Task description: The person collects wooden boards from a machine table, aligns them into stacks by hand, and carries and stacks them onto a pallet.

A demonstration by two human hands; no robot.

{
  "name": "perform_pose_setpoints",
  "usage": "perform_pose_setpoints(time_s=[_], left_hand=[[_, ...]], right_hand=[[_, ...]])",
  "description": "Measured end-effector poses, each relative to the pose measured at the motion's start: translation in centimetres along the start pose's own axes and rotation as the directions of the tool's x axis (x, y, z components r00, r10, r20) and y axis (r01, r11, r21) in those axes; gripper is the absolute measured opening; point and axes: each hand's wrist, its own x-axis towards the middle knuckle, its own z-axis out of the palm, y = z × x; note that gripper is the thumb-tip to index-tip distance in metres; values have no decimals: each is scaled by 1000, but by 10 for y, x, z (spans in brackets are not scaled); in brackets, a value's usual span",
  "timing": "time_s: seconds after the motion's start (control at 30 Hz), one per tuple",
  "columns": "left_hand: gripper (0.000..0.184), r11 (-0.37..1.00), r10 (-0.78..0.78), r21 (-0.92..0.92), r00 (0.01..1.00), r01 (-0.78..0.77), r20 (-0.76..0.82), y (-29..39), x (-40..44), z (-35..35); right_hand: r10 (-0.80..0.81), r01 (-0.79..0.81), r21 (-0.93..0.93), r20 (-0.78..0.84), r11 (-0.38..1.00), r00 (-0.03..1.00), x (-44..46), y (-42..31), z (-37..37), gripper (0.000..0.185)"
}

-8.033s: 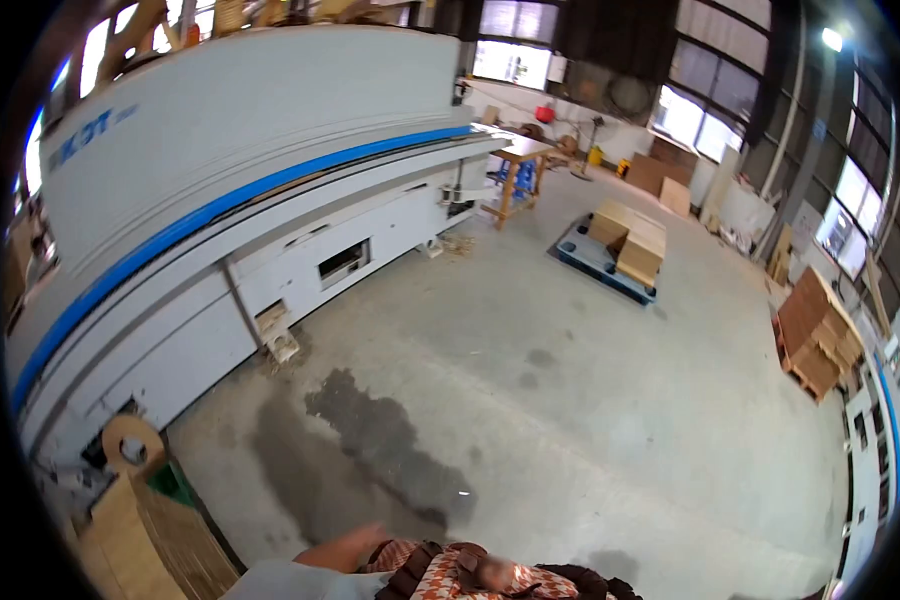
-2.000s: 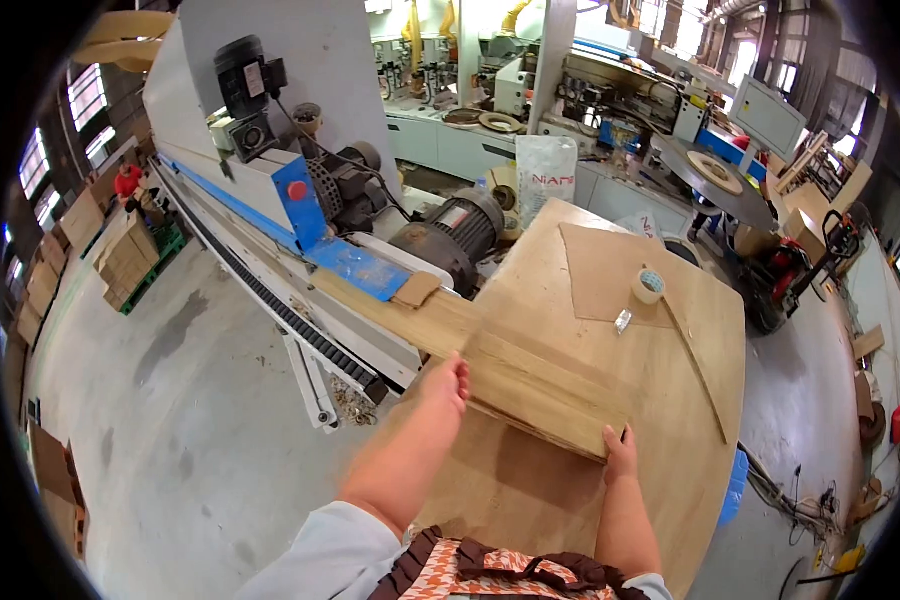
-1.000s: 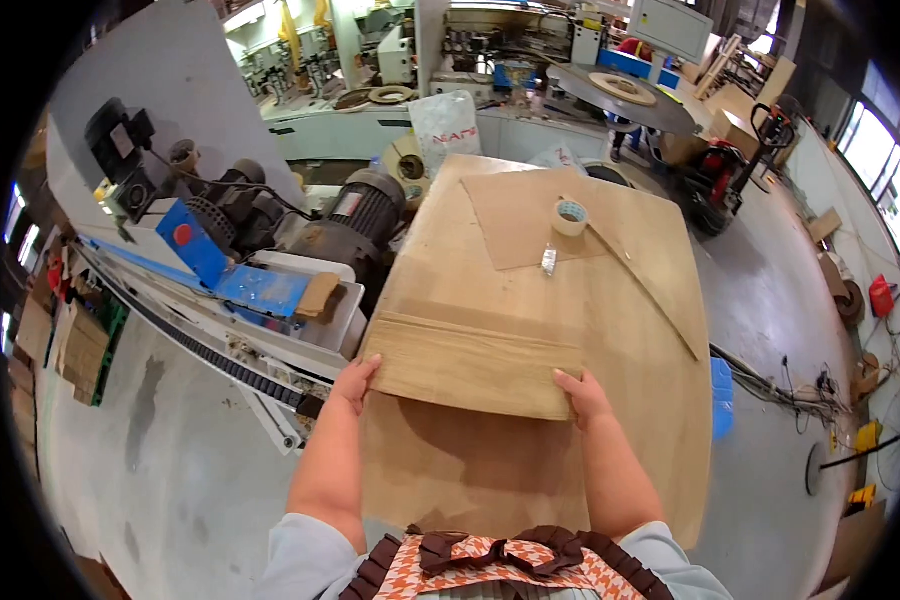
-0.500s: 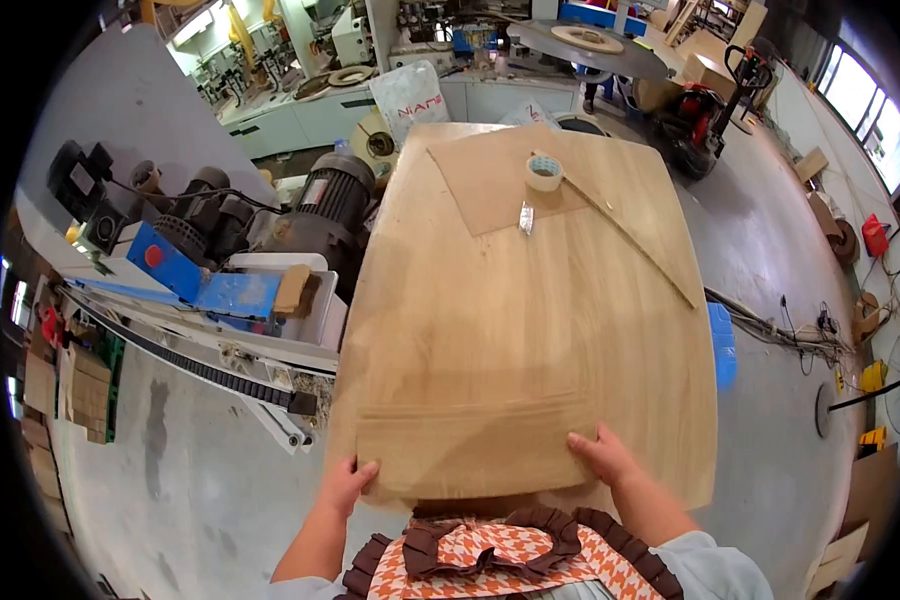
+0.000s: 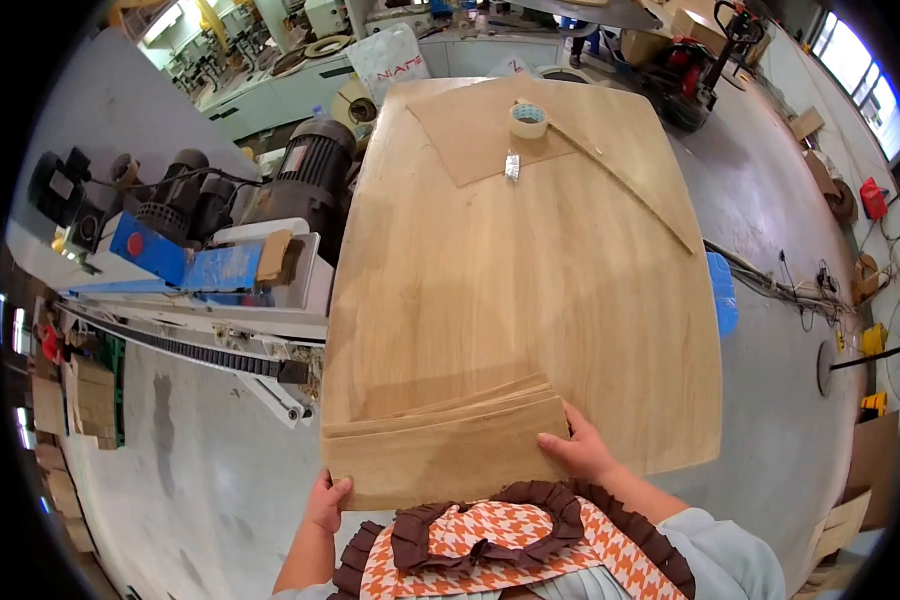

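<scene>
A stack of thin wood veneer sheets (image 5: 445, 455) lies at the near edge of the wood-grain table (image 5: 450, 280), its far edges fanned slightly apart. My left hand (image 5: 324, 500) grips the stack's near left corner, thumb on top. On the right end, my right hand (image 5: 582, 445) is closed round the edge with its thumb over the top sheet; its other fingers are partly hidden. Both hands hold the same stack, close in front of the orange-and-white apron (image 5: 490, 540).
A tape roll (image 5: 528, 122), a long thin strip (image 5: 620, 188), a small silvery piece (image 5: 512, 166) and a brown sheet (image 5: 460, 140) lie at the table's far end. A machine with motors (image 5: 300, 185) stands close on the left. A pallet truck (image 5: 695, 75) is at back right.
The stack has come nearer my body and tilted, its right end now farther forward. Its sheets are more fanned out. The view has shifted, so the table's far end appears higher.
</scene>
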Motion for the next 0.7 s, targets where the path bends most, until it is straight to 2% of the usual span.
perform_pose_setpoints(time_s=[0.07,0.17,0.33,0.47,0.57,0.67,0.7], left_hand=[[57,999,-23,-46,1000,22,-17,1,-3,-4],[57,989,-102,-107,995,101,-4,-3,-8,-26],[61,941,-236,-242,971,236,26,-19,-17,-73],[64,917,-137,-379,991,128,3,-38,-18,-93],[66,895,-58,-445,998,47,-11,-48,-23,-81],[68,906,8,-421,997,-39,-74,-65,-30,-60],[69,912,44,-403,995,-77,-88,-57,-38,-39]], right_hand=[[102,-102,-20,29,995,994,3,-9,5,64],[87,-87,-9,103,996,991,11,-2,17,66],[53,-31,-94,248,995,967,29,16,36,69],[92,-58,-113,327,992,941,39,21,48,74],[195,-230,60,357,971,914,50,4,50,80],[180,-214,130,231,968,956,68,18,33,82],[189,-225,121,252,967,949,75,22,24,87]])
